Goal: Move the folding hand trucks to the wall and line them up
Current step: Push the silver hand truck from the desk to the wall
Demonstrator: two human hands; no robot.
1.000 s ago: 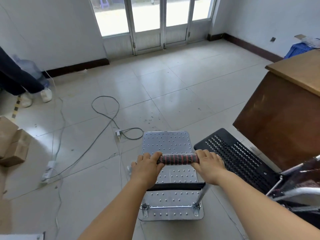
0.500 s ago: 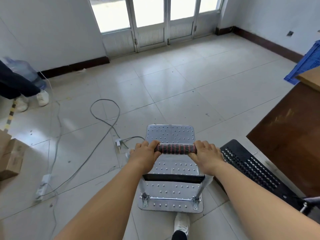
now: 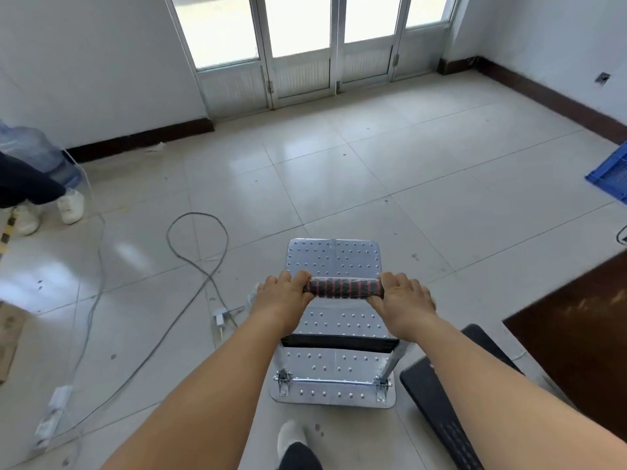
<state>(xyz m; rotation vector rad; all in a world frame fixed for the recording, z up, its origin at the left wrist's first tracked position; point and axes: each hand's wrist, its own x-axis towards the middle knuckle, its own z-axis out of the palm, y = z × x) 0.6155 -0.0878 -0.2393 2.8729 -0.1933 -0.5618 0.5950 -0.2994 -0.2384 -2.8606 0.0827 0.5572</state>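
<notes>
A silver folding hand truck with a studded metal deck stands on the tiled floor in front of me. Its upright handle carries a black and red grip. My left hand grips the left end of that handle and my right hand grips the right end. A second hand truck with a black perforated deck lies on the floor at the lower right, partly hidden by my right forearm. The white wall with a dark skirting runs along the back left.
Grey cables loop across the floor to the left with a plug and a power strip. A brown wooden desk stands at right, a blue crate beyond it. Another person's legs and a water bottle are far left. Glass doors face me.
The silver hand truck has rolled forward across the tiles with both hands on its handle. The desk and the black hand truck have slid back towards the right edge.
</notes>
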